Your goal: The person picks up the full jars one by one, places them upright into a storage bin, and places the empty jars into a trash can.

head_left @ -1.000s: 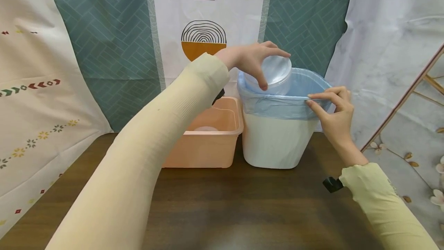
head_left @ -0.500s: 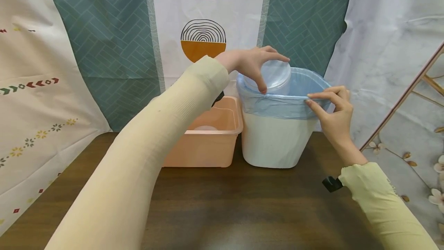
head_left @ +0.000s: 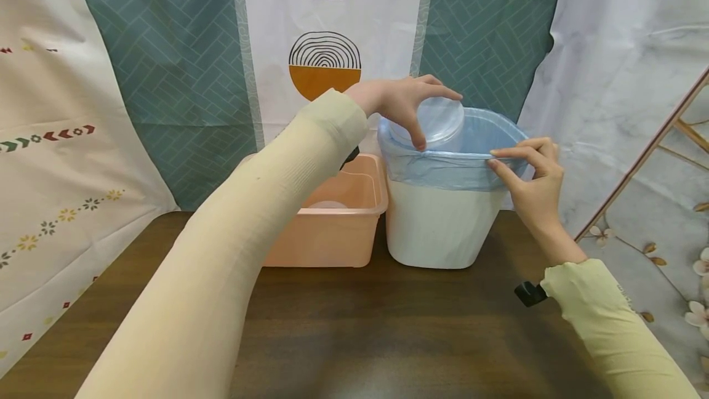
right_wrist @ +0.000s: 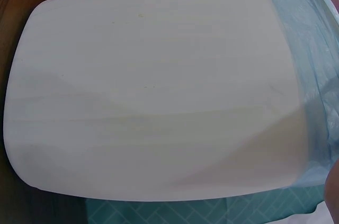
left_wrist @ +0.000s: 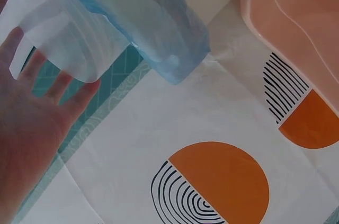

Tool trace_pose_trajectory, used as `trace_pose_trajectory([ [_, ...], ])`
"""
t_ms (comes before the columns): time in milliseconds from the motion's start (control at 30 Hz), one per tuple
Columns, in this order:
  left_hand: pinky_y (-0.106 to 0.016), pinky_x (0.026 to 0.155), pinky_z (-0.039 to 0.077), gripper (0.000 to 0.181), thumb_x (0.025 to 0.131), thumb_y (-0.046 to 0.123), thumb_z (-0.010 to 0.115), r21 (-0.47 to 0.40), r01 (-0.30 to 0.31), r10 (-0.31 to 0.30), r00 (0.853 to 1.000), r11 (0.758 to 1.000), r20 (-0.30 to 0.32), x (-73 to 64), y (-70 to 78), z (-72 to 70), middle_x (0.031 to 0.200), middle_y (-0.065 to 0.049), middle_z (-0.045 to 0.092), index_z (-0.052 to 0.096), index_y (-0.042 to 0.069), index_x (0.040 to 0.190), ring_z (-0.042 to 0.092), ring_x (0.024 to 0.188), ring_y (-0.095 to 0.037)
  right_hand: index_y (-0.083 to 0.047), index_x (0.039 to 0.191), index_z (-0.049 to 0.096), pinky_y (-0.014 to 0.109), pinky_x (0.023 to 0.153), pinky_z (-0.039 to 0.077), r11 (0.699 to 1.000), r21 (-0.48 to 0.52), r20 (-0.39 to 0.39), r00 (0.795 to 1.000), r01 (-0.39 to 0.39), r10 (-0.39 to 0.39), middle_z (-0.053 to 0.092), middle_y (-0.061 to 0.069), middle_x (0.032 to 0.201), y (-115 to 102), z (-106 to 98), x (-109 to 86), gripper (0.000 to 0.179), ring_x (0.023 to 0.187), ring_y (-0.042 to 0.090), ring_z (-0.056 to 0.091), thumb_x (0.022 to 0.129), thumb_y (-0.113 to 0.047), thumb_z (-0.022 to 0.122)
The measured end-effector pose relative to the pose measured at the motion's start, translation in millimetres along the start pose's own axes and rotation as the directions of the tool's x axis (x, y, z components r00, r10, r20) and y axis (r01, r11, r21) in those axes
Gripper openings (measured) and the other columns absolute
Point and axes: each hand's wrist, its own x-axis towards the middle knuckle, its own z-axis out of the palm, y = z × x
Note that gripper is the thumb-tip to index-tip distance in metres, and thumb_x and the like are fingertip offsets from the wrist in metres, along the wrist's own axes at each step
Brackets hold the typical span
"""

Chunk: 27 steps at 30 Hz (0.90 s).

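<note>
A white bin (head_left: 437, 226) stands on the table with a light blue bag (head_left: 448, 171) folded over its rim. My left hand (head_left: 396, 101) grips a clear round plastic container (head_left: 445, 119) across its top, thumb on the near side. The container sits partly within the bin's mouth, at the left; its lower part is hidden behind the bag. In the left wrist view the fingers (left_wrist: 62, 83) spread along the container's (left_wrist: 74, 33) side. At the bin's front right, my right hand (head_left: 536, 183) pinches the bag's edge between thumb and fingers. White bin wall fills most of the right wrist view.
Left of the bin is a peach-coloured basin (head_left: 327, 236), with a pale round thing (head_left: 328, 205) visible inside. My left forearm covers part of that basin. Patterned cloths hang behind the dark wooden table (head_left: 354, 325) and at both sides.
Over the first half second my left hand lowered the container slightly into the bin's mouth; since then it has hardly moved. The right hand keeps its pinch on the bag.
</note>
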Motion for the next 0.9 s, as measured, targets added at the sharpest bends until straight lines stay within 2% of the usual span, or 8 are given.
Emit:
trace_pose_trajectory([
  [333, -0.046, 0.117, 0.033, 0.098, 0.08, 0.038, 0.079, 0.0, 0.004, -0.004, 1.0, 1.0, 0.005, 0.8, 0.2, -0.2, 0.165, 0.003, 0.012, 0.019, 0.042, 0.156, 0.015, 0.151, -0.022, 0.014, 0.091, 0.071, 0.018, 0.088, 0.028, 1.0, -0.001, 0.002, 1.0, -0.005, 0.005, 0.052, -0.022, 0.093, 0, -1, 0.4, 0.015, 0.096, 0.001, 0.041, 0.077, 0.013, 0.072],
  [567, -0.052, 0.124, 0.018, 0.106, 0.08, 0.042, 0.079, -0.03, 0.011, -0.011, 1.0, 0.999, -0.009, -2.8, -6.7, 1.6, 0.168, 0.01, -0.005, 0.006, 0.042, 0.158, -0.006, 0.156, -0.027, 0.014, 0.09, 0.071, 0.019, 0.089, 0.028, 1.0, 0.019, 0.0, 1.0, 0.003, -0.003, 0.053, -0.022, 0.093, -1, 1, 0.2, 0.014, 0.096, 0.002, 0.041, 0.076, 0.014, 0.072],
  [667, -0.05, 0.125, 0.015, 0.105, 0.081, 0.043, 0.078, -0.052, -0.004, 0.004, 1.0, 0.999, -0.018, -5.9, -11.4, 2.2, 0.168, 0.01, -0.002, 0.007, 0.04, 0.158, -0.005, 0.156, -0.023, 0.014, 0.091, 0.071, 0.019, 0.089, 0.028, 1.0, 0.019, 0.001, 1.0, 0.002, -0.002, 0.053, -0.021, 0.093, -1, 1, -0.3, 0.014, 0.096, 0.002, 0.042, 0.077, 0.014, 0.072],
  [900, -0.049, 0.125, 0.016, 0.102, 0.081, 0.044, 0.078, -0.068, -0.018, 0.016, 0.999, 0.998, -0.043, -13.0, -17.9, 1.1, 0.168, 0.011, 0.003, 0.011, 0.04, 0.158, -0.001, 0.156, -0.024, 0.015, 0.091, 0.071, 0.018, 0.088, 0.027, 1.0, -0.002, -0.002, 1.0, -0.004, 0.004, 0.052, -0.022, 0.093, 0, 1, 0.8, 0.014, 0.096, 0.001, 0.041, 0.077, 0.014, 0.072],
])
